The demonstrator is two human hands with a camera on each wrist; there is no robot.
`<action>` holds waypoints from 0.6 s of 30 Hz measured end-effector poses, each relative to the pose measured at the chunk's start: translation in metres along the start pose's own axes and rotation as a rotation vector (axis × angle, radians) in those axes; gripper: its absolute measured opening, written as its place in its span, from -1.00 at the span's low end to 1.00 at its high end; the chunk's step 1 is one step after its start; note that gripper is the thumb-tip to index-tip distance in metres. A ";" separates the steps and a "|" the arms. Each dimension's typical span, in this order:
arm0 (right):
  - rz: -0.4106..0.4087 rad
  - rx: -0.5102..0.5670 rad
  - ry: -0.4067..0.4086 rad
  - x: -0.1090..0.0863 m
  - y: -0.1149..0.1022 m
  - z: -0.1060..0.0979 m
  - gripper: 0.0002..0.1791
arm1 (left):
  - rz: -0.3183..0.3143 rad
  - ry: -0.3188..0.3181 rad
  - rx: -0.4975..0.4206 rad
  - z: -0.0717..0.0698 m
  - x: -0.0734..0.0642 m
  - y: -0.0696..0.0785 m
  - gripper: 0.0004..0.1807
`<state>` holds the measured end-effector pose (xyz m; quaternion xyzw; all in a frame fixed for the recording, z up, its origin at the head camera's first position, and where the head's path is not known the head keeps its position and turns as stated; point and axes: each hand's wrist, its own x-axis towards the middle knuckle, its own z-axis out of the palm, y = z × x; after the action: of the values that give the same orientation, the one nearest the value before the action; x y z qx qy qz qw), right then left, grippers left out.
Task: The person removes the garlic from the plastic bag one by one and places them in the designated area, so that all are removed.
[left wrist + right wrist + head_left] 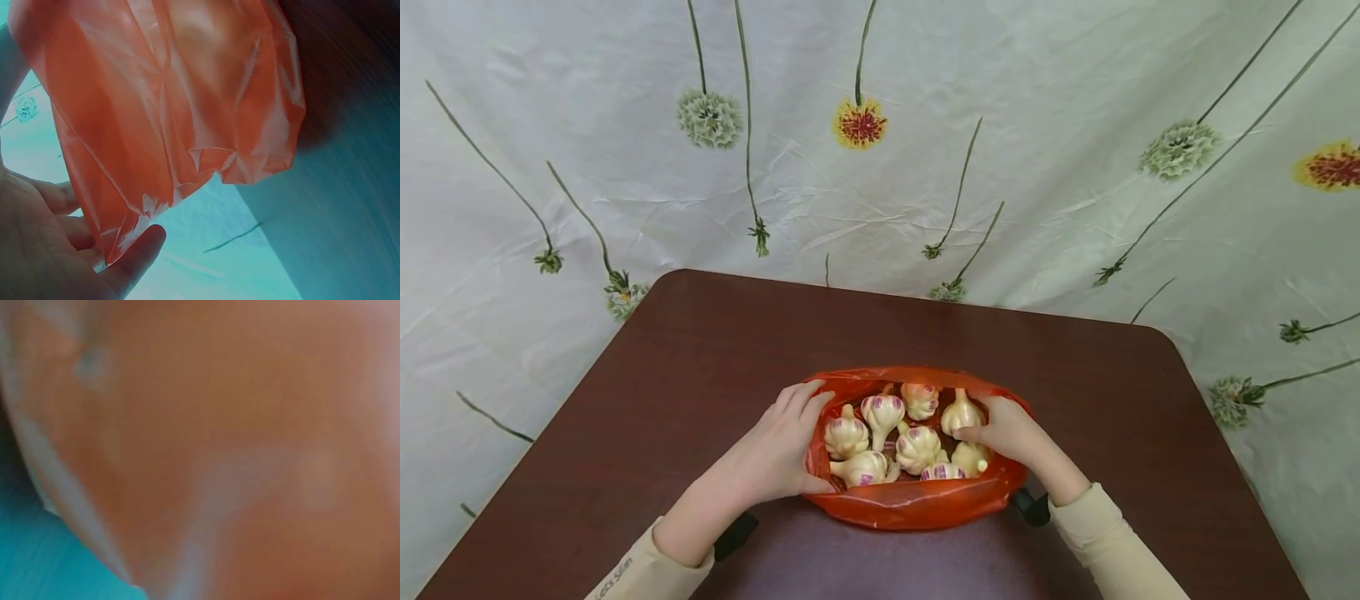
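An orange-red plastic bag (910,512) lies with its mouth wide open on the table, several garlic bulbs (917,448) inside, cream with purplish patches. My left hand (782,442) holds the bag's left end, thumb at the near rim and fingers at the far rim. Up close in the left wrist view, a creased corner of the bag sits between that hand's thumb (140,253) and fingers. Inside the right end of the mouth, my right hand (1011,429) grips a pale garlic bulb (961,414), its thumb across the front. Blurred orange plastic fills most of the right wrist view.
The dark reddish-brown table (737,333) has rounded far corners. Behind it hangs a pale curtain (880,208) printed with dandelions and red-yellow flowers. Dark wrist-worn devices (1032,507) show under both wrists, close to the bag's near side.
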<state>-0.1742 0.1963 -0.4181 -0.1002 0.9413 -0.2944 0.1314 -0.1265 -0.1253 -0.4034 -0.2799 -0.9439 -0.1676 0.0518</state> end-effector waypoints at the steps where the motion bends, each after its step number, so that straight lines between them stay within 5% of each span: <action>1: -0.006 -0.012 -0.001 0.001 0.001 0.002 -0.22 | 0.000 0.005 0.001 0.001 0.000 -0.001 0.17; 18: -0.016 -0.079 0.062 0.002 0.002 0.007 -0.22 | 0.033 0.065 0.037 0.000 0.002 -0.001 0.21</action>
<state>-0.1745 0.1935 -0.4253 -0.1037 0.9549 -0.2610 0.0960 -0.1288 -0.1252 -0.4030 -0.2889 -0.9398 -0.1581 0.0907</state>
